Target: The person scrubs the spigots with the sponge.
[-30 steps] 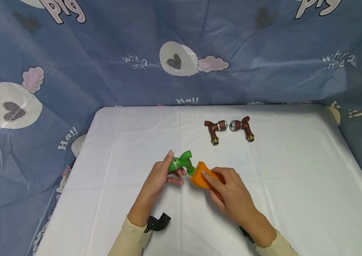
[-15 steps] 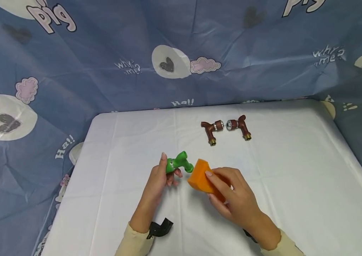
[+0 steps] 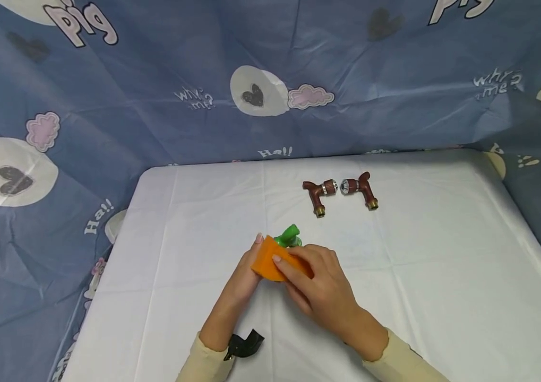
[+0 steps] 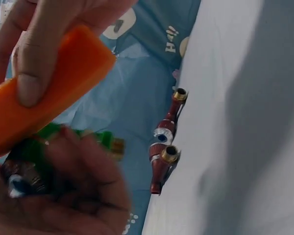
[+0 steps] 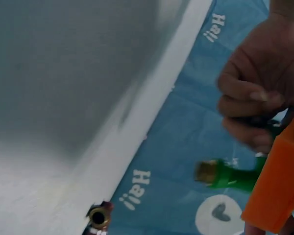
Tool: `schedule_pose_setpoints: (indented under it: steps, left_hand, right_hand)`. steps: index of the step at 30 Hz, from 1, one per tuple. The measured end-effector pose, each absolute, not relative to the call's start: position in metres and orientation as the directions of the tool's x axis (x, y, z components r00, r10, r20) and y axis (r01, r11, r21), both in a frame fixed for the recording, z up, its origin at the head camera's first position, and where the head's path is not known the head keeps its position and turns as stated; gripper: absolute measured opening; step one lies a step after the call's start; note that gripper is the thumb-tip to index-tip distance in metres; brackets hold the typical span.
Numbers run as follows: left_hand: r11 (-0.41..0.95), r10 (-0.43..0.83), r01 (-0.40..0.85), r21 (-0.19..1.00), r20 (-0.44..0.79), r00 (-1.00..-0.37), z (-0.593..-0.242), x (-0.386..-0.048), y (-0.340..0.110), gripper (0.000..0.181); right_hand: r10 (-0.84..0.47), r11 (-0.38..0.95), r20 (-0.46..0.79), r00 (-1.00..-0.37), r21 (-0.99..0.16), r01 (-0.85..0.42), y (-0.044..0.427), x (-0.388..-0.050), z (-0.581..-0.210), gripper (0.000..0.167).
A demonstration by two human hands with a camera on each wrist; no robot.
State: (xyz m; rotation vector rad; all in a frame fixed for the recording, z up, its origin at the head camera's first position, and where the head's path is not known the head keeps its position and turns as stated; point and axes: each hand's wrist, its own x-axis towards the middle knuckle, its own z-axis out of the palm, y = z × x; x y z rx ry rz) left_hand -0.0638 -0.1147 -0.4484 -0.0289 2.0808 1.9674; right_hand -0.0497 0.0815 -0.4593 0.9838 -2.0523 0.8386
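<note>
In the head view my left hand [image 3: 234, 289] holds a green tap [image 3: 291, 234], its spout end showing past the far side of an orange sponge [image 3: 269, 261]. My right hand [image 3: 325, 289] grips that sponge, thumb on its near face, over the tap's handle end. Most of the tap is covered there. From the left wrist, curled fingers [image 4: 98, 181] wrap the green tap [image 4: 106, 139], and the sponge [image 4: 83, 73] lies just above. The right wrist view shows the tap's brass threaded end [image 5: 206, 172] sticking out beside the sponge [image 5: 277, 183].
Two brown taps, one on the left [image 3: 317, 196] and one on the right [image 3: 362, 190], lie farther back on the white-covered table [image 3: 203, 212], handles facing each other. A blue printed cloth [image 3: 155, 106] hangs behind. A black strap piece [image 3: 245, 345] sticks out at the left wrist.
The right hand has brought the sponge leftward from beside the tap's end to over its handle end. The left hand has shifted slightly right with the tap. The brown taps stay put.
</note>
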Motion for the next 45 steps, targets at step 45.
schedule_pose_setpoints:
  steps: [45]
  left_hand:
    - [0.136, 0.145, -0.173, 0.975, -0.193, -0.971, -0.450, -0.114, -0.141, 0.035]
  right_hand:
    - [-0.159, 0.567, 0.722, -0.674, -0.492, -0.661, 0.158, -0.064, -0.477, 0.044]
